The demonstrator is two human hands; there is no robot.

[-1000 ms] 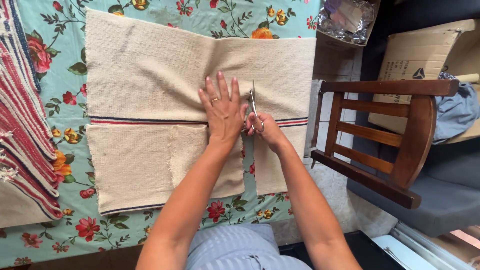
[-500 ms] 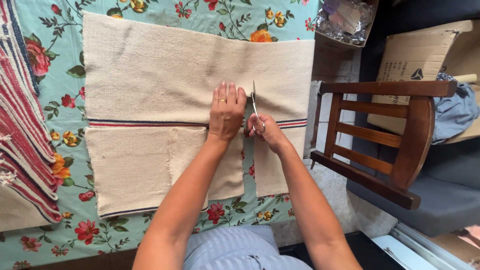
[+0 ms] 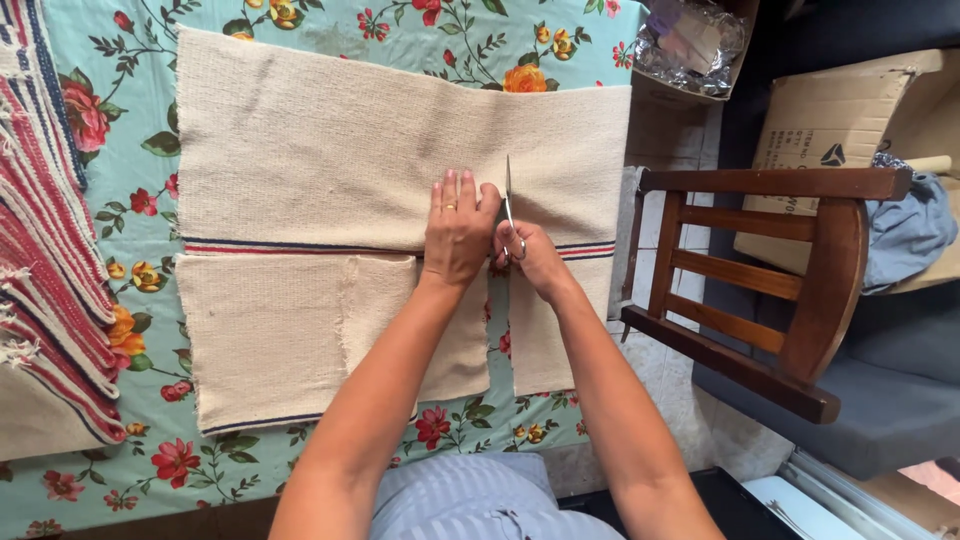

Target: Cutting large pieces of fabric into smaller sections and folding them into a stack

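Note:
A large beige woven cloth (image 3: 330, 160) with a red and blue stripe lies flat on a floral tablecloth (image 3: 130, 130). A cut runs up from its near edge, leaving a narrow strip (image 3: 545, 340) on the right. My left hand (image 3: 458, 228) presses flat on the cloth just left of the cut, a ring on one finger. My right hand (image 3: 532, 255) grips small metal scissors (image 3: 510, 205), their blades pointing away from me into the cloth above the stripe.
A stack of red, white and blue striped cloths (image 3: 45, 260) lies at the left edge. To the right stands a wooden chair (image 3: 790, 290). Beyond it are a cardboard box (image 3: 850, 130), a blue garment (image 3: 910, 225) and a foil-lined box (image 3: 690, 45).
My left hand has drawn its fingers closer together and slid slightly. The scissors have advanced a little farther up into the cloth past the stripe.

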